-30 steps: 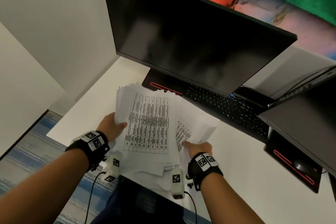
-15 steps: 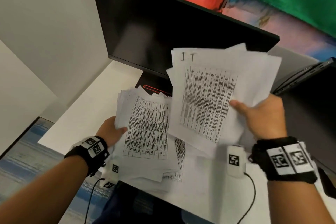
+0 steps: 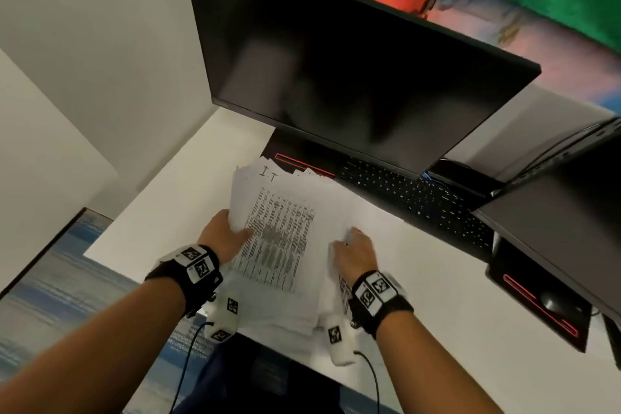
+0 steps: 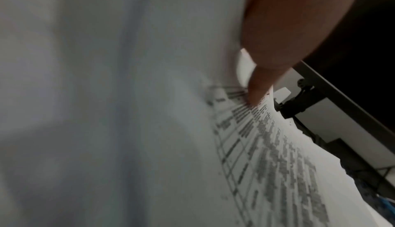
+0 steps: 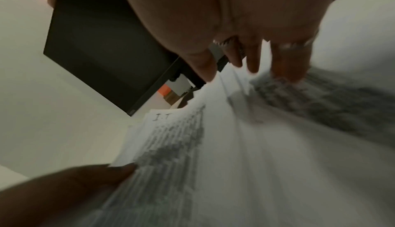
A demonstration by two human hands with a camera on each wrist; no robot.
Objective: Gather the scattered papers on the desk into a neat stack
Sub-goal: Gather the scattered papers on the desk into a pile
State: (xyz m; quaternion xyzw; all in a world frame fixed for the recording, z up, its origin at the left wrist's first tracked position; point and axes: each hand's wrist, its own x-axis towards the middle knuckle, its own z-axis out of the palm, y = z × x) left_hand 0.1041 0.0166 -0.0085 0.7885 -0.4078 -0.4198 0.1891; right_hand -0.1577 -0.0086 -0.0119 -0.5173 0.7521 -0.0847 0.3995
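A loose pile of white printed papers (image 3: 279,239) lies on the white desk (image 3: 437,329) in front of the monitor, its edges uneven. The top sheet carries a table and handwriting at its far end. My left hand (image 3: 232,232) grips the pile's left edge, thumb (image 4: 258,87) on the top sheet; its other fingers are hidden underneath. My right hand (image 3: 349,245) rests on the right part of the pile, fingers (image 5: 288,66) stretched down with their tips on a printed sheet (image 5: 320,99). In the right wrist view the left hand (image 5: 85,180) shows at the pile's edge.
A large dark monitor (image 3: 353,84) stands behind the pile, with a black keyboard (image 3: 420,202) under it to the right. A second dark screen (image 3: 571,228) overhangs the right side, above a mouse (image 3: 551,302). The desk's near edge runs just below the pile.
Half a second ago my right hand held a bunch of sheets up in the air; those sheets now lie on top of the pile. My left hand stayed at the left edge.
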